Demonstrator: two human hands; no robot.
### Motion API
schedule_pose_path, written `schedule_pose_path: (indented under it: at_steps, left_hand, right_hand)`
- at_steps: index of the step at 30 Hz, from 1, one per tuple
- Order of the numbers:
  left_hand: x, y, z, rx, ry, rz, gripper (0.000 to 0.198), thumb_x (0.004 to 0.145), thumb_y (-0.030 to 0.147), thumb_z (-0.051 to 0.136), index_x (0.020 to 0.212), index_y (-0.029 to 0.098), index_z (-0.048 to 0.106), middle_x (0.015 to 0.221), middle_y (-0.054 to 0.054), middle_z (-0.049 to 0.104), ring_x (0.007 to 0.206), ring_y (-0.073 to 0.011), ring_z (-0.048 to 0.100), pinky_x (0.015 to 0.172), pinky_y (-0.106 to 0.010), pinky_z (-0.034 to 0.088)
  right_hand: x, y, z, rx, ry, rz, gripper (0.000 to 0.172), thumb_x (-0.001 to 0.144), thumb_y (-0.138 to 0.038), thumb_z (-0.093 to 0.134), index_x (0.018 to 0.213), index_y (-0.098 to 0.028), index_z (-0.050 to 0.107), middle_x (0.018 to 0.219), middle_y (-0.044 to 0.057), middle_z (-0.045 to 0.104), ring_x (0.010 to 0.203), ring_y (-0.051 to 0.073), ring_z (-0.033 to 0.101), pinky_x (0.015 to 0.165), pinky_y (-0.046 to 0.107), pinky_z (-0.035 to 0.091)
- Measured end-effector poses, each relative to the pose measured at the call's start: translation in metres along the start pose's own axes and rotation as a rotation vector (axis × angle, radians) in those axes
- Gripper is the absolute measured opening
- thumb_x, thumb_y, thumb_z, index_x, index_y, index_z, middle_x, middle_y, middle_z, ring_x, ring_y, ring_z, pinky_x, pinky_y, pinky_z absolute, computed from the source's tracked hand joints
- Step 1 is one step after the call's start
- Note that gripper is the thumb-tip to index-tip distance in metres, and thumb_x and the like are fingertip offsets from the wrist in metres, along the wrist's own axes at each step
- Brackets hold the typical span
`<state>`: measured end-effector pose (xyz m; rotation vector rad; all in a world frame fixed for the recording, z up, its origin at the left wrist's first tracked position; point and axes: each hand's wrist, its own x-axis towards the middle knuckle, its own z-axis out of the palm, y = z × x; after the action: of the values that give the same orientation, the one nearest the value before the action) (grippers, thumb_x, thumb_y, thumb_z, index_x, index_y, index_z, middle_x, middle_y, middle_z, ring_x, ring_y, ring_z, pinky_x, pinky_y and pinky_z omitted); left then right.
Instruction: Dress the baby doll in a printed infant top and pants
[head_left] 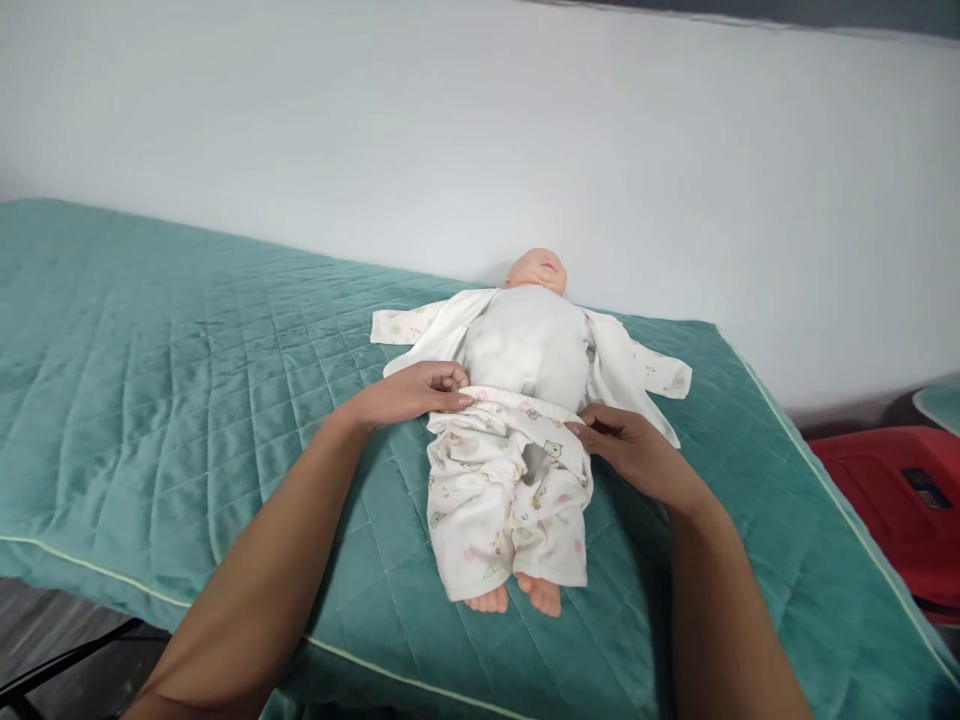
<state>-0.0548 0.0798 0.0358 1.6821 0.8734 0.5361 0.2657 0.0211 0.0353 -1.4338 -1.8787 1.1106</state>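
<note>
A baby doll [525,335] lies on its back, head toward the wall and bare feet toward me. Printed white baby pants [480,480] cover its legs, with the waistband around the lower belly. My left hand [412,390] pinches the waistband at its left end. At the opposite end, the fingers of my right hand [630,445] are closed on the waistband too. Under the doll's body a white baby shirt [431,345] is spread wide, its front apart and both sleeves stretched sideways. The doll's soft white torso shows between the shirt halves.
A green quilted cover [225,400] with pale piping lies over the bed beneath the doll. Behind it rises a white wall [375,130]. Beyond the bed's right edge stands a red plastic case or seat [892,500]. Black metal bars [67,660] show at the lower left.
</note>
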Motion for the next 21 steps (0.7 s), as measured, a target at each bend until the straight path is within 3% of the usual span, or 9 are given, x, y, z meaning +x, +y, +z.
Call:
schedule_pose_path:
  at_steps: [5,9,17,21]
  left_hand:
    - [-0.003,0.005,-0.002,0.013,-0.043,-0.022,0.030,0.080,0.042,0.071,0.091,0.017,0.061,0.083,-0.001,0.059,0.076,-0.0136,0.053,0.069,-0.023,0.042]
    - [-0.005,0.012,-0.001,0.091,-0.044,-0.018,0.027,0.080,0.040,0.070,0.091,0.017,0.060,0.086,-0.001,0.059,0.077,-0.0140,0.052,0.068,-0.023,0.041]
    - [-0.007,0.007,0.000,0.412,-0.007,0.042,0.029,0.089,0.048,0.057,0.088,0.019,0.059,0.085,0.000,0.058,0.078,-0.0158,0.050,0.069,-0.024,0.036]
    - [-0.006,0.007,0.002,0.436,0.007,0.043,0.026,0.090,0.045,0.056,0.082,0.020,0.055,0.077,0.002,0.055,0.072,-0.0149,0.047,0.064,-0.024,0.033]
  right_hand:
    - [-0.004,0.005,-0.009,0.017,-0.129,-0.010,0.032,0.092,-0.052,0.061,0.089,-0.020,0.065,0.086,0.001,0.061,0.081,0.017,0.052,0.072,0.029,0.041]
    - [-0.005,0.006,-0.007,0.025,-0.145,0.014,0.023,0.090,-0.043,0.064,0.096,-0.021,0.065,0.091,0.002,0.066,0.084,0.019,0.058,0.072,0.030,0.045]
    - [-0.005,-0.007,0.000,0.005,-0.116,0.003,0.010,0.086,-0.031,0.064,0.088,-0.021,0.064,0.088,0.001,0.066,0.083,0.019,0.060,0.072,0.030,0.047]
    - [-0.004,-0.004,0.002,0.045,-0.093,-0.008,0.010,0.086,-0.029,0.065,0.083,-0.020,0.063,0.082,0.000,0.062,0.077,0.016,0.055,0.069,0.028,0.045]
